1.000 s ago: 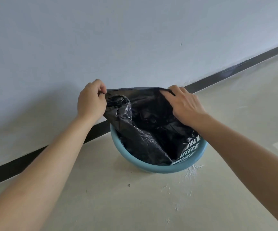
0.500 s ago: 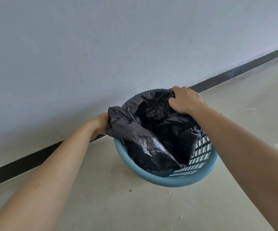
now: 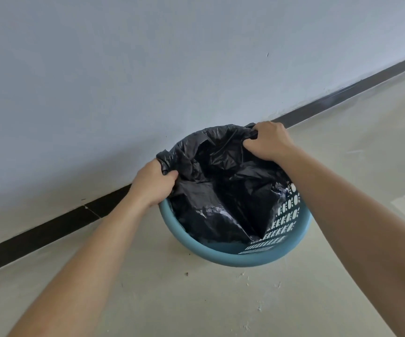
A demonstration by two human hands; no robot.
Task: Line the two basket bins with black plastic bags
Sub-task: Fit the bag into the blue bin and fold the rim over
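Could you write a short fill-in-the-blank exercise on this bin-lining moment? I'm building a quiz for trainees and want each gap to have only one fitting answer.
1. The plastic bag being fitted is ____ in colour.
2. The basket bin has a rim coloured ____.
3. The left hand and the right hand each grip the bag's ____.
4. The bin stands on the floor close to the ____.

Missing words: black; blue; edge; wall
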